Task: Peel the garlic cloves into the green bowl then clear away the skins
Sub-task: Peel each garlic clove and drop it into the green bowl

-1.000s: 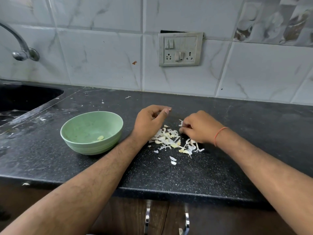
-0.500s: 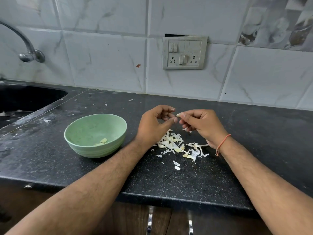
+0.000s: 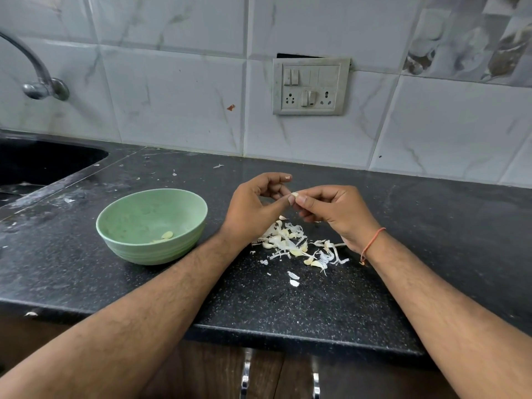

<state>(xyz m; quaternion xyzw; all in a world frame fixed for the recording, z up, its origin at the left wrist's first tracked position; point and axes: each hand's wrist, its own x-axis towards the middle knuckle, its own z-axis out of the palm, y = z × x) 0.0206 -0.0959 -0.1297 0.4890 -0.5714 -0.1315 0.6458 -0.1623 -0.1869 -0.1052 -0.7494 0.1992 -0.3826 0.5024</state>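
Note:
A green bowl (image 3: pixel 131 220) stands on the black counter (image 3: pixel 302 300) at the left, with a peeled clove or two (image 3: pixel 167 235) lying inside. To its right lies a heap of garlic cloves and papery skins (image 3: pixel 290 243). Above that heap my right hand (image 3: pixel 334 211) pinches a small garlic clove (image 3: pixel 294 194) at its fingertips. My left hand (image 3: pixel 253 208) meets it there, thumb and fingers touching the same clove. Most of the clove is hidden by the fingertips.
A black sink (image 3: pixel 34 165) is set into the counter at the far left, under a metal tap (image 3: pixel 37 82). A switch and socket plate (image 3: pixel 311 86) is on the tiled wall. A few stray skin bits (image 3: pixel 293 279) lie near the front edge.
My right hand lifted a clove from the heap and my left hand came up to meet it. Both hands now hold it together above the heap.

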